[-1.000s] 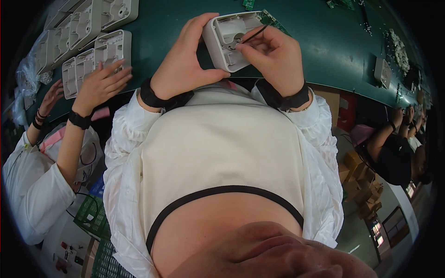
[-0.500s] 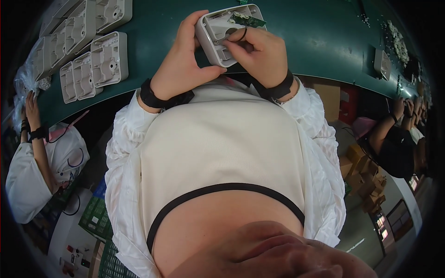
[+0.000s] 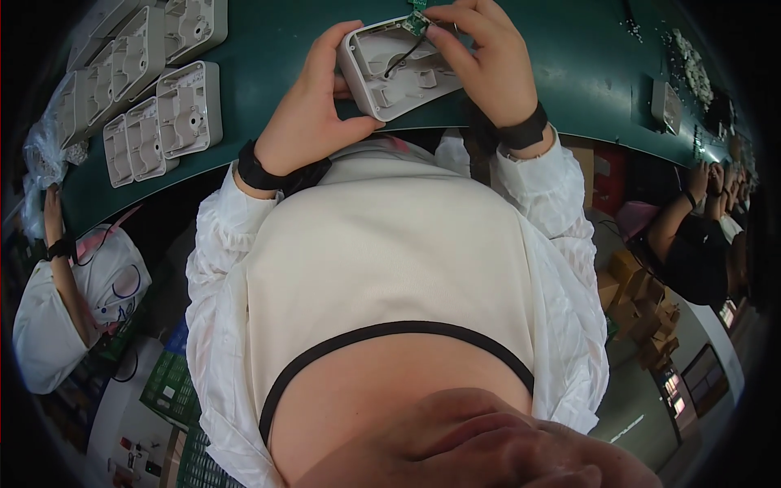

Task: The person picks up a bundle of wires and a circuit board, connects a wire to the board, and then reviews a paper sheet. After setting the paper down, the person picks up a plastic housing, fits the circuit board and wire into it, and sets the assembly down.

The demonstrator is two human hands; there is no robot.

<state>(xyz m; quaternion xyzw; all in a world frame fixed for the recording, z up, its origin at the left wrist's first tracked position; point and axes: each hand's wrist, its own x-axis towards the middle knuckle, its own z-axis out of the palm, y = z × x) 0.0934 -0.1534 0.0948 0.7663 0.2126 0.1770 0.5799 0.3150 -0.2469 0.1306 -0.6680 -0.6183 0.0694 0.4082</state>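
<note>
My left hand [image 3: 305, 118] is closed around the left side of a white plastic housing [image 3: 370, 77], its thumb along the near edge. The housing lies open side up, showing moulded compartments. At its far edge, a small green circuit board [image 3: 416, 23] is pinched in the fingers of my right hand [image 3: 498, 77]. From the board a thin black wire [image 3: 404, 57] runs down into the housing. My right hand covers part of the housing's right side.
Several similar white housings [image 3: 189, 110] stand in rows at the left of the green table [image 3: 272, 49]. At far right are another housing [image 3: 666, 107] and a heap of small white parts [image 3: 693, 69]. Co-workers' arms [image 3: 65, 281] reach in at both sides.
My right hand has moved up and right from inside the housing to the circuit board. The board has shifted to the far edge, and the black wire now shows stretched across the housing.
</note>
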